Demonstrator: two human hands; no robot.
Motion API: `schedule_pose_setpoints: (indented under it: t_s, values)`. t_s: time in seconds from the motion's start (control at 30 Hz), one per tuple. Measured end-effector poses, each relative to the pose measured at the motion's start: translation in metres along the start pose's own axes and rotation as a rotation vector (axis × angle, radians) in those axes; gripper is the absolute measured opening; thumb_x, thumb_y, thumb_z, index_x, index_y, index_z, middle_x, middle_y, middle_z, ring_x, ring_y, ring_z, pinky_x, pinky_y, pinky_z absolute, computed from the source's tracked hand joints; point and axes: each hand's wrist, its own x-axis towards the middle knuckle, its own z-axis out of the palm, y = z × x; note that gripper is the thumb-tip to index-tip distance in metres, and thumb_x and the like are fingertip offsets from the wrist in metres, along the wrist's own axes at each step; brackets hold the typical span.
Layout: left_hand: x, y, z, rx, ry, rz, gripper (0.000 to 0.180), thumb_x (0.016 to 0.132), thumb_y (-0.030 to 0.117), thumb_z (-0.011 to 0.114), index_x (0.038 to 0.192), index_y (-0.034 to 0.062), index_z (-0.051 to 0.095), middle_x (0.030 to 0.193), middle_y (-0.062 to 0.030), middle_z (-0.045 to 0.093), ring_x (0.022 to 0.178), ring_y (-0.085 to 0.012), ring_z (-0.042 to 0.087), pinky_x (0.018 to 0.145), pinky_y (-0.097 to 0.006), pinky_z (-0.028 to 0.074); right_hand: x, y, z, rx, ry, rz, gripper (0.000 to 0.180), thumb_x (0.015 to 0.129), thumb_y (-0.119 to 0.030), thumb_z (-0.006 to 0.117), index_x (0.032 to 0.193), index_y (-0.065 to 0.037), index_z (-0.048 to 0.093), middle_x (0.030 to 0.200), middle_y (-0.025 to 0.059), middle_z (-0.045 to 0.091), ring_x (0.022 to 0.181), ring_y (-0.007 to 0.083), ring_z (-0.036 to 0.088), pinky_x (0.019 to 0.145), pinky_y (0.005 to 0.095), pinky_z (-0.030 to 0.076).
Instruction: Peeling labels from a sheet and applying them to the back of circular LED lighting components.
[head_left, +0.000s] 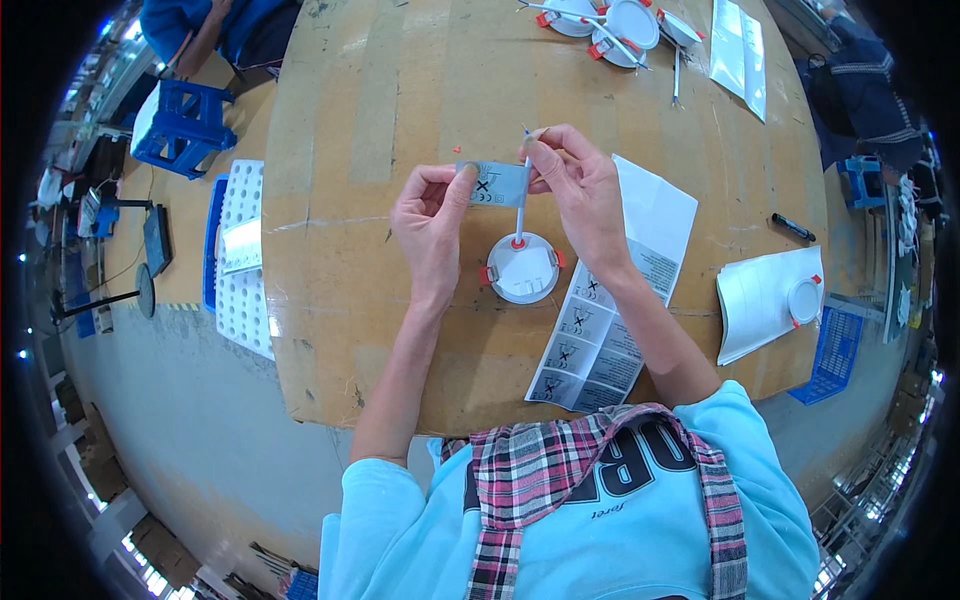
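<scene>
A round white downlight with orange-red clips lies on the brown table in front of me, its white cable standing away from it. Between the thumb and fingers of my left hand is the left end of a small silver label. The label's right end meets the cable. My right hand pinches the cable near its tip, beside the label; whether it also grips the label's edge is hidden. Under my right forearm lies a sheet of printed labels, its upper part bare backing.
Several downlights with cables cluster at the far edge, beside silvery sheets. At the right are a black marker and white sheets bearing a downlight. A white perforated tray and blue stool stand left. People sit nearby.
</scene>
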Motion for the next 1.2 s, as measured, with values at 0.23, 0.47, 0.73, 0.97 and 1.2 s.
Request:
schedule_pose_setpoints:
  t_s: [0.23,0.47,0.73,0.97,1.2]
  values:
    - [0.001,-0.004,-0.001,-0.026,-0.021,-0.019,0.011,0.090,0.013,0.068,0.089,0.0027,0.064,0.082,0.0000,0.065,0.075,-0.0023,0.057,0.065,-0.018,0.043,-0.008,-0.006,0.001,-0.067,-0.047,0.050,0.024,0.102,-0.024,0.046,0.102,0.000,0.051,0.087,0.0103,0.064,0.067,0.0146,0.066,0.056,0.0266,0.053]
    - [0.003,-0.003,-0.002,0.002,-0.038,-0.045,0.011,0.090,0.013,0.069,0.087,0.0023,0.064,0.082,0.0001,0.065,0.074,-0.0024,0.057,0.064,-0.018,0.043,-0.011,-0.011,-0.002,-0.092,-0.097,0.083,0.022,0.103,-0.021,0.044,0.102,0.000,0.049,0.090,0.0127,0.066,0.063,0.0171,0.068,0.053,0.0263,0.053]
    - [0.000,0.001,0.001,0.014,-0.019,-0.098,0.012,0.089,0.012,0.069,0.087,0.0016,0.065,0.080,-0.0011,0.066,0.074,-0.0035,0.058,0.065,-0.018,0.045,-0.014,-0.009,-0.002,-0.120,-0.089,0.068,0.022,0.103,-0.021,0.044,0.100,0.000,0.049,0.083,0.0112,0.062,0.062,0.0162,0.068,0.048,0.0241,0.050]
    - [-0.002,0.004,0.002,0.013,-0.024,-0.109,0.013,0.089,0.012,0.069,0.087,0.0012,0.064,0.080,-0.0012,0.066,0.073,-0.0033,0.058,0.064,-0.018,0.045,-0.016,-0.012,-0.001,-0.186,-0.117,0.036,0.026,0.092,-0.018,0.064,0.099,0.002,0.049,0.087,0.0099,0.060,0.060,0.0150,0.067,0.044,0.0242,0.048]
    - [-0.005,0.006,0.002,0.022,-0.020,-0.067,0.012,0.089,0.012,0.069,0.087,0.0013,0.063,0.080,-0.0010,0.066,0.073,-0.0031,0.058,0.064,-0.018,0.045,-0.016,-0.008,-0.002,-0.191,-0.082,0.012,0.030,0.084,-0.011,0.072,0.099,0.002,0.050,0.088,0.0100,0.061,0.058,0.0123,0.065,0.046,0.0248,0.047]
